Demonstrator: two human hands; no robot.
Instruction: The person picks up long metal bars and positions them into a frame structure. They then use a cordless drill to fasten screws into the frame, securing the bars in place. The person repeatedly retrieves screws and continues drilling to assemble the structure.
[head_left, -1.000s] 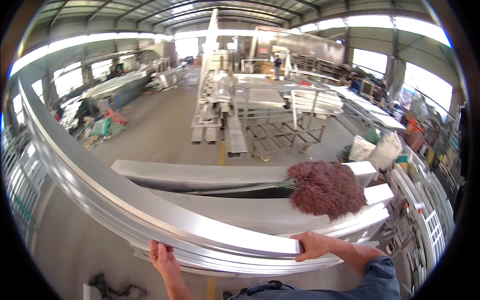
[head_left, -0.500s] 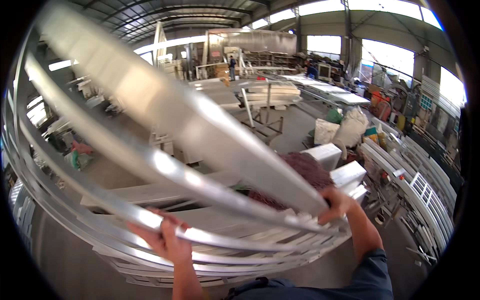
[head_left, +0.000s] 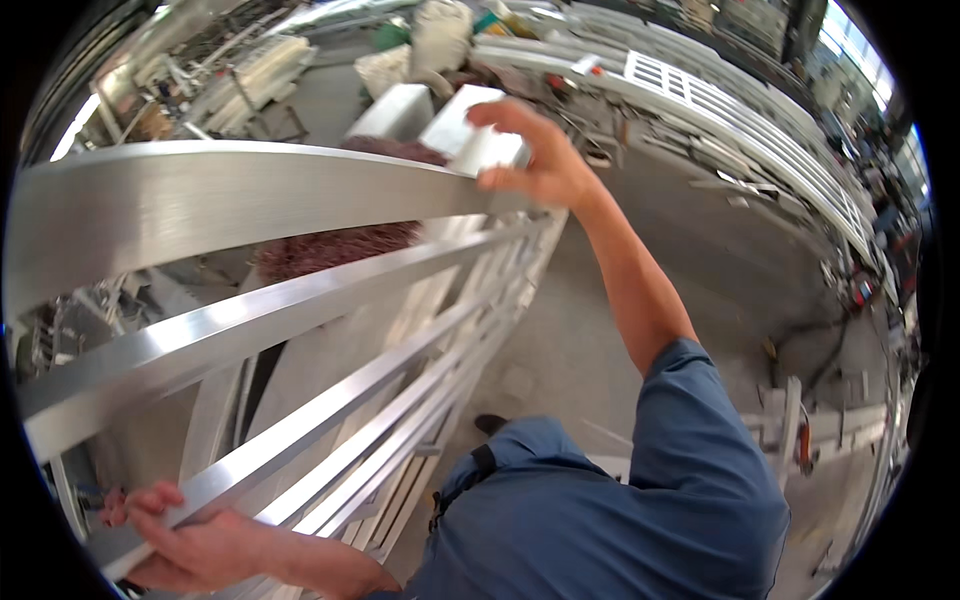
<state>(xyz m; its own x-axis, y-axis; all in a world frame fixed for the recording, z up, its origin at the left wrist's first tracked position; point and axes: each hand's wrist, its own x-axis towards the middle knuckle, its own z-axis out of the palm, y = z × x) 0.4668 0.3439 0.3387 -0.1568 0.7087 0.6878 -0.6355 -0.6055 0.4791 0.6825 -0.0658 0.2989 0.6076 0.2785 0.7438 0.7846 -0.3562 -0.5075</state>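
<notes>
Gripping both ends, the left hand [head_left: 190, 545] clamps a lower bar at lower left while the right hand [head_left: 535, 165] clutches the top rail of the aluminium frame [head_left: 250, 205] at upper centre. A second ago the frame lay flat at waist height; now it is tipped up against the person, with the reddish-brown pile [head_left: 335, 245] showing behind its bars.

Metal frame [head_left: 300, 320] cut off at left edge; reddish heap [head_left: 340, 245] partly behind bars.
</notes>
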